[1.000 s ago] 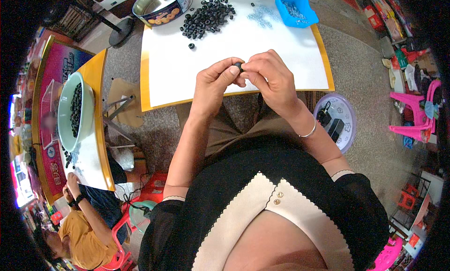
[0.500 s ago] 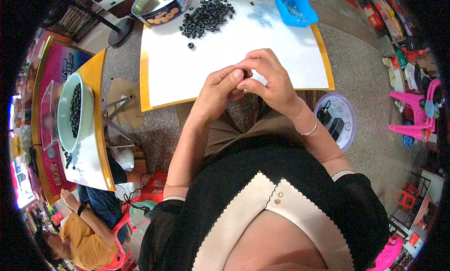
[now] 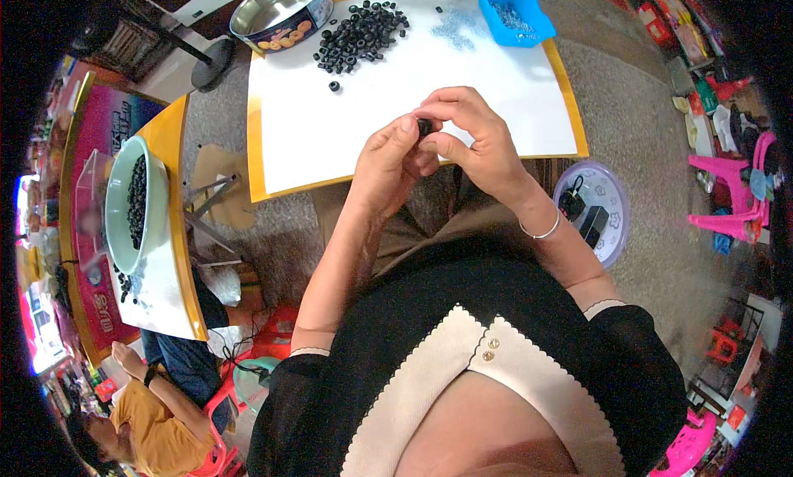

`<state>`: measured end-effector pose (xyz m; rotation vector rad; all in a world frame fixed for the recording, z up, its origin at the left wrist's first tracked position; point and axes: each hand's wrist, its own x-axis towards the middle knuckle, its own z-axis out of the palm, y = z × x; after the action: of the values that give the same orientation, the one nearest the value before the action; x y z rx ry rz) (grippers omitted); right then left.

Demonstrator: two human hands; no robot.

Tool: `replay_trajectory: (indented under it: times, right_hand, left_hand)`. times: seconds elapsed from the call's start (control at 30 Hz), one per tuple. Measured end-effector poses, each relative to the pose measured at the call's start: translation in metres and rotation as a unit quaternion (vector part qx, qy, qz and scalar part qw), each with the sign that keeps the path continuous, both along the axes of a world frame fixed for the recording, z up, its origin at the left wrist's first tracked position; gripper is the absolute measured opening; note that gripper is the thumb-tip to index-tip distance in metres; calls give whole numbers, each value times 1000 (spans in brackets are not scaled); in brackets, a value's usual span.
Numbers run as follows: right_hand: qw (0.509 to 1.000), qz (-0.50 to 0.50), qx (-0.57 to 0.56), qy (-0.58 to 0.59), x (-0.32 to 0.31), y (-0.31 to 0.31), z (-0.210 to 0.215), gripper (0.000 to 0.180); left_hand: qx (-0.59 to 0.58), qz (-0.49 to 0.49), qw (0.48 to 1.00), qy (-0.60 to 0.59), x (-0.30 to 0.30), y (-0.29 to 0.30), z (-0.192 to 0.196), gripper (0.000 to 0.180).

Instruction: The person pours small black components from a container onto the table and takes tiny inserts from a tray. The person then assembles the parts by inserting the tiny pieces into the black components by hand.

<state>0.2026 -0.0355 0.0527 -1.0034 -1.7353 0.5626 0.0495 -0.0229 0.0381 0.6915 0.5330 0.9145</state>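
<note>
Between the fingertips of both hands sits a small black ring-like part (image 3: pixel 424 128), partly covered by the fingers. My left hand (image 3: pixel 387 159) is closed on it from the left, thumb on top. My right hand (image 3: pixel 475 142) pinches it from the right with thumb and forefinger. Both hands are over the near edge of the white-topped table (image 3: pixel 306 138). A pile of similar black parts (image 3: pixel 361 37) lies at the table's far side, with one loose black part (image 3: pixel 334 86) in front of it. Clear bluish bits (image 3: pixel 457 28) are scattered right of the pile.
A round metal tin (image 3: pixel 281 18) stands at the far left corner, a blue plastic basket (image 3: pixel 516 14) at the far right. A lilac tub (image 3: pixel 613 221) is low on the right. Leftward, a second table bears a pale green bowl (image 3: pixel 157 204) of black parts; a person in orange (image 3: pixel 157 423) sits nearby.
My left hand has turned slightly and its thumb has shifted left, so more of the black part shows between the fingers. My right hand has barely moved.
</note>
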Motion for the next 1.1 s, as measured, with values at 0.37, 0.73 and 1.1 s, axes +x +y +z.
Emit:
replay_trajectory:
  times: [0.37, 0.73, 1.1]
  right_hand:
    - [989, -84, -104, 62, 35, 85, 9, 22]
    - [925, -304, 71, -218, 119, 359, 57, 25]
    - [906, -169, 29, -387, 136, 373, 36, 30]
  left_hand:
    - [9, 26, 997, 69, -19, 43, -14, 38]
    - [12, 93, 983, 159, -26, 85, -44, 27]
    - [-29, 54, 996, 60, -38, 86, -54, 20]
